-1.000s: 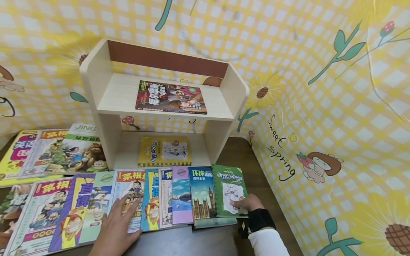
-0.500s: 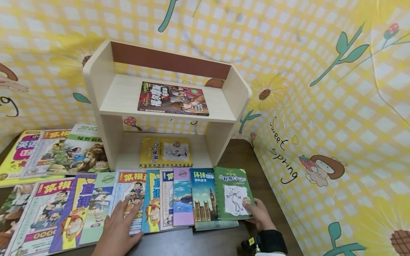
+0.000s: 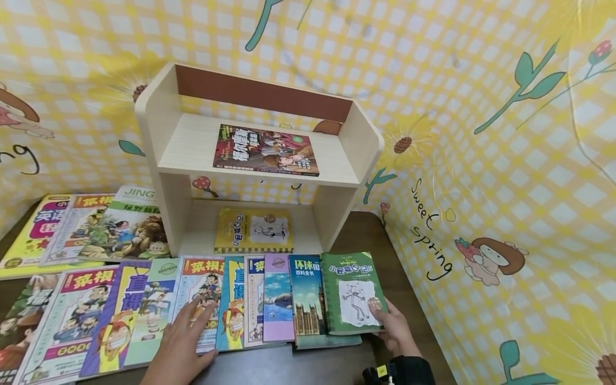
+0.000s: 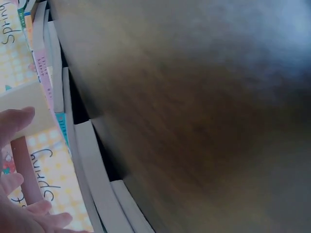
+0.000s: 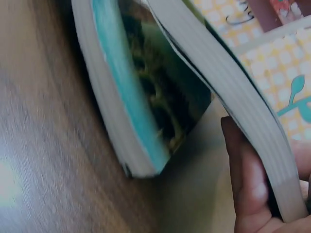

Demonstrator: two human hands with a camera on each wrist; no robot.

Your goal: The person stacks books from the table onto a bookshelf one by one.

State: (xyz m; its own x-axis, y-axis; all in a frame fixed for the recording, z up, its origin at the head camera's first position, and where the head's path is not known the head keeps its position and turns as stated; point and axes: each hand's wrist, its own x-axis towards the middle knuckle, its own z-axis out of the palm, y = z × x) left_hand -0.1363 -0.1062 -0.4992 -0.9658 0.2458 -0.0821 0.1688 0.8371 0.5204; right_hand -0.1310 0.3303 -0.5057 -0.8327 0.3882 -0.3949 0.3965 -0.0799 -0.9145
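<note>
My right hand (image 3: 397, 329) grips the lower right corner of a green comic book (image 3: 353, 291), thumb on the cover and fingers underneath. In the right wrist view, the page edges of the green book (image 5: 238, 87) stand raised above a blue book (image 5: 131, 92), with the fingertips (image 5: 252, 179) below them. That blue book (image 3: 308, 299), with a clock tower on its cover, lies partly under the green one. My left hand (image 3: 180, 342) rests, fingers spread, on a book with a red title band (image 3: 199, 267). The left wrist view shows that hand (image 4: 24, 213) beside the row of books.
A two-tier wooden shelf (image 3: 257, 171) stands behind the row. On its upper tier lies a dark red book (image 3: 267, 149), on its lower a yellow book (image 3: 253, 231). More overlapping books (image 3: 79, 321) cover the left. Patterned cloth (image 3: 481, 133) hangs behind and to the right.
My right hand has gone from touching the green book's cover to gripping its lower right corner. The book has shifted slightly right. My left hand has stayed on its book.
</note>
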